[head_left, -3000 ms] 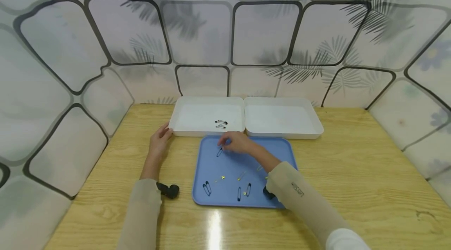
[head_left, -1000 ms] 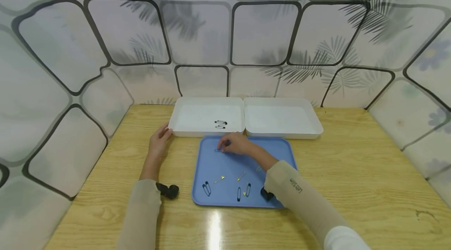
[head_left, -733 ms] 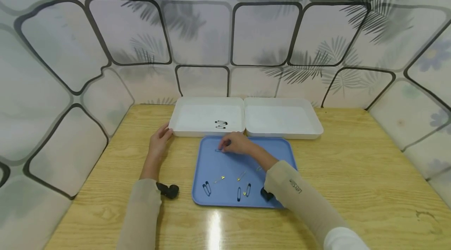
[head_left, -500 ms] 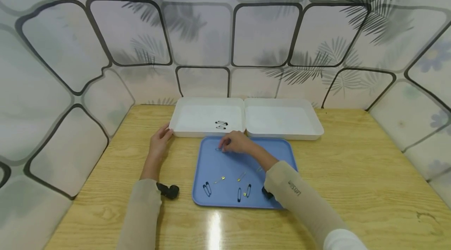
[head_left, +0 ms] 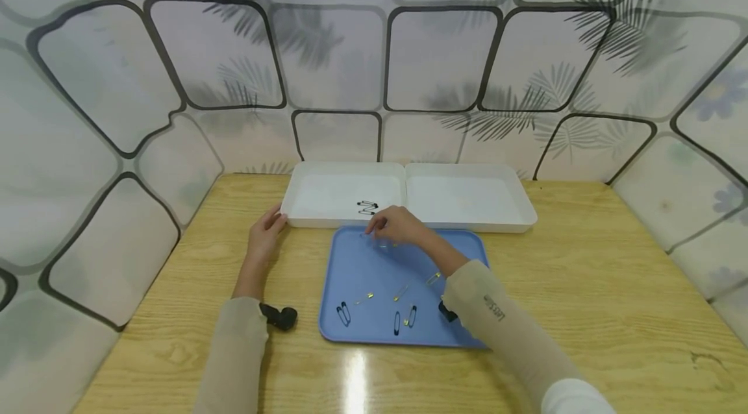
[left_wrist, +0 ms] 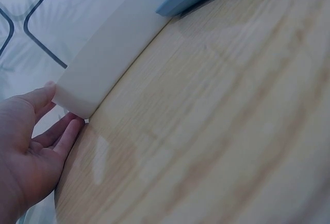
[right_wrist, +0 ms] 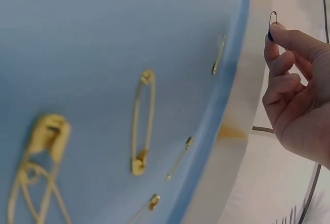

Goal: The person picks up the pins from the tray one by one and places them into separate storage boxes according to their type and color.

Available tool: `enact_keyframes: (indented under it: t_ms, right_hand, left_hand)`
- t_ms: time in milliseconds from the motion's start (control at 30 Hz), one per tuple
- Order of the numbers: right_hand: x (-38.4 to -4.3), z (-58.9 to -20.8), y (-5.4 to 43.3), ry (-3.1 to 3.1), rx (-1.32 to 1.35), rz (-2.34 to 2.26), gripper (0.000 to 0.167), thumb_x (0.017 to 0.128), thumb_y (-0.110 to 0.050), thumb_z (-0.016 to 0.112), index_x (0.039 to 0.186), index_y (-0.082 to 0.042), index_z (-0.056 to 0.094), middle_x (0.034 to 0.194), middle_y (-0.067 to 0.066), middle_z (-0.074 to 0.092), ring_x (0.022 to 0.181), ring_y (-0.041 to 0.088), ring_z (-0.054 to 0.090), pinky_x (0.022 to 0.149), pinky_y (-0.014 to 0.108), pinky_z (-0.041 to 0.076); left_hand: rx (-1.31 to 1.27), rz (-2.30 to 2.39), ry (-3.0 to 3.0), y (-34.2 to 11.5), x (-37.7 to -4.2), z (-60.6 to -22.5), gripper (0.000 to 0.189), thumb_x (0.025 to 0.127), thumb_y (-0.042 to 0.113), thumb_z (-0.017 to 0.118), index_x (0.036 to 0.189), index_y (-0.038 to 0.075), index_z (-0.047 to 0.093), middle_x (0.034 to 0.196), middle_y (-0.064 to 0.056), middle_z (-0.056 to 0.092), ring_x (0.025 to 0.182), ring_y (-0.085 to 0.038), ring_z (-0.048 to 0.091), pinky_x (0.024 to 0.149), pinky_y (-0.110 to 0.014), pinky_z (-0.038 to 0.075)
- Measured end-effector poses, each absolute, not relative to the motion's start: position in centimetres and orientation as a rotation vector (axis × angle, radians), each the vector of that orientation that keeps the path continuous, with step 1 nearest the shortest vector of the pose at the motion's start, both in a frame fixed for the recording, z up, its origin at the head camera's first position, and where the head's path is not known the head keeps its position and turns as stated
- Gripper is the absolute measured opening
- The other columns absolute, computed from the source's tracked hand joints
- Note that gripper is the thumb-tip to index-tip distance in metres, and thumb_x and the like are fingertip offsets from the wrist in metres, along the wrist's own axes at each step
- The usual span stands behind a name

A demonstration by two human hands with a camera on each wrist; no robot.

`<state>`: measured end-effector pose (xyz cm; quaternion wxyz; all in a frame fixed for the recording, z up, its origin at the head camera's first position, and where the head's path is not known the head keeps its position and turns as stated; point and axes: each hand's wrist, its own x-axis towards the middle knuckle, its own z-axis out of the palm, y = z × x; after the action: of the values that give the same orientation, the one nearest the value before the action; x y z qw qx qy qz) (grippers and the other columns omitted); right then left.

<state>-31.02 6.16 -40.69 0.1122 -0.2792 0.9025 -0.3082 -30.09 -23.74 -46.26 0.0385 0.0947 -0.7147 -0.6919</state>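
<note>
My right hand (head_left: pixel 398 226) pinches a black safety pin (right_wrist: pixel 273 24) between thumb and fingertip, its loop sticking up in the right wrist view. In the head view that hand is over the back edge of the blue tray (head_left: pixel 345 271), close to the left white tray (head_left: pixel 327 222). Several black safety pins (head_left: pixel 367 207) lie in that white tray near its front wall. My left hand (head_left: pixel 265 232) holds the tray's front left corner, thumb and fingers on either side of it in the left wrist view.
Several gold safety pins (right_wrist: pixel 143 126) and black safety pins (head_left: pixel 343 313) are spread over the blue tray. The right white tray (head_left: pixel 470 196) stands side by side with the left one. All stand on a wooden table (head_left: pixel 573 284) before a patterned wall covering (head_left: pixel 327 76).
My right hand has lifted the black safety pin off the blue tray and moved toward the white tray. Gold pins show beneath it now. The left hand has stayed at the corner.
</note>
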Motion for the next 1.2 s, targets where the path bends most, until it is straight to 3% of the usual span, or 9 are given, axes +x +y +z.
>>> enact_keyframes:
  t_ms: [167, 400, 733, 900, 1200]
  right_hand:
    - [-31.3, -39.6, 6.2, 2.629, -0.8, -0.938, 0.013, 0.084, -0.006, 0.063, 0.094, -0.01, 0.071, 0.086, -0.001, 0.062, 0.08, 0.013, 0.057, 0.066, 0.027, 0.048]
    - [-32.4, -38.5, 6.1, 2.631, -0.792, -0.968, 0.012, 0.085, -0.008, 0.064, 0.096, -0.007, 0.07, 0.085, 0.001, 0.062, 0.077, 0.015, 0.057, 0.063, 0.026, 0.048]
    - [-34.8, -37.6, 5.6, 2.649, -0.724, -0.985, 0.015, 0.087, -0.009, 0.062, 0.1, -0.005, 0.069, 0.088, 0.006, 0.063, 0.084, 0.032, 0.06, 0.06, 0.026, 0.049]
    - [-36.3, -38.0, 5.2, 2.671, -0.634, -0.955, 0.017, 0.089, -0.011, 0.06, 0.103, -0.005, 0.068, 0.092, 0.008, 0.064, 0.083, 0.03, 0.061, 0.063, 0.029, 0.05]
    - [-38.9, -39.1, 4.7, 2.748, -0.39, -0.958, 0.011, 0.089, -0.012, 0.061, 0.095, -0.011, 0.07, 0.093, 0.005, 0.065, 0.074, 0.02, 0.061, 0.064, 0.03, 0.05]
  left_hand:
    - [0.283, -2.122, -2.183, -23.7, -30.0, -46.4, 0.045, 0.096, 0.016, 0.051, 0.138, 0.005, 0.041, 0.133, -0.02, 0.042, 0.121, -0.026, 0.041, 0.099, -0.03, 0.035]
    - [0.273, -2.142, -2.154, -23.8, -30.0, -46.7, 0.045, 0.096, 0.014, 0.051, 0.138, 0.004, 0.04, 0.132, -0.022, 0.042, 0.118, -0.029, 0.044, 0.097, -0.029, 0.037]
    - [0.277, -2.122, -2.172, -23.9, -29.9, -46.6, 0.046, 0.095, 0.016, 0.051, 0.138, 0.005, 0.04, 0.132, -0.022, 0.042, 0.118, -0.028, 0.042, 0.098, -0.03, 0.036]
    - [0.28, -2.056, -2.253, -24.0, -29.7, -46.5, 0.048, 0.095, 0.02, 0.052, 0.14, 0.007, 0.038, 0.135, -0.021, 0.04, 0.118, -0.03, 0.043, 0.1, -0.034, 0.034]
    - [0.281, -2.09, -2.225, -23.7, -29.8, -46.4, 0.047, 0.095, 0.017, 0.052, 0.139, 0.008, 0.039, 0.135, -0.021, 0.04, 0.119, -0.03, 0.043, 0.1, -0.033, 0.034]
